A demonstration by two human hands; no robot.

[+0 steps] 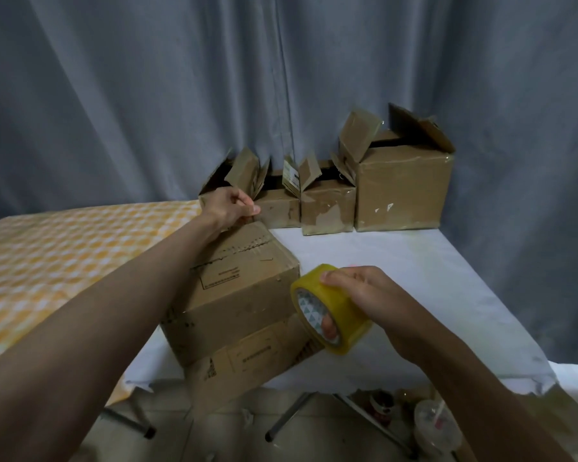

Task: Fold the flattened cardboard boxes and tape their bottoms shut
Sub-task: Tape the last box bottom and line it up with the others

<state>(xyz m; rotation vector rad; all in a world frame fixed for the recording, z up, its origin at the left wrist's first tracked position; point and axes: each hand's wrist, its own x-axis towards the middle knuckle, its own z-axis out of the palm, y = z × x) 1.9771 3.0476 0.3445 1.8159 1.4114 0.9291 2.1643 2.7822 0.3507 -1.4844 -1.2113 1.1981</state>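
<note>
Left hand (231,205) reaches to the far top edge of the folded cardboard box (234,288), fingers curled in a pinch there; what it pinches cannot be made out. The box sits on a flattened box (254,358) at the near edge of the white-covered table (447,295). Right hand (371,295) grips the yellow tape roll (331,310), one finger through the core, just right of the box; four open-topped boxes (331,195) line the far edge against the grey curtain (147,95).
</note>
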